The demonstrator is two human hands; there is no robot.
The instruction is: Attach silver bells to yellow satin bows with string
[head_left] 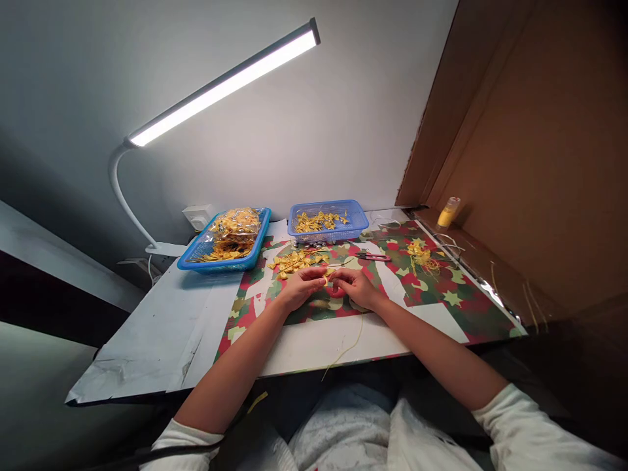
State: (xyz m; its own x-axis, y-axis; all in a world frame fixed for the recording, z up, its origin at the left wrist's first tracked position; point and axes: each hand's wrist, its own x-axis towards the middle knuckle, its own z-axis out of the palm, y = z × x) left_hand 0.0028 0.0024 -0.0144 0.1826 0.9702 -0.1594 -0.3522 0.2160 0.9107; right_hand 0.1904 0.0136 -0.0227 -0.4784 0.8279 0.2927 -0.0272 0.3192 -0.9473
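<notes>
My left hand (pixel 299 288) is closed in a pinch on a small yellow ribbon piece (pixel 326 280) over the middle of the table. Close beside it, my right hand (pixel 357 288) is also pinched, its fingertips meeting at the same piece; what exactly lies between them is partly hidden. A yellow thread (pixel 354 340) hangs from under my right hand toward the table's front edge. Just beyond my left hand lies a pile of yellow ribbon bows (pixel 293 261). Red-handled thread snips (pixel 373 257) rest behind my right hand.
A blue basket (pixel 267 226) with bagged and loose yellow bows stands back left. Another basket (pixel 360 226) holds more bows, with silvery beads before it. Tangled yellow threads (pixel 422 258) lie right. A small yellow-filled bottle (pixel 447 214) stands near the cardboard wall. A lamp (pixel 226 85) hangs above.
</notes>
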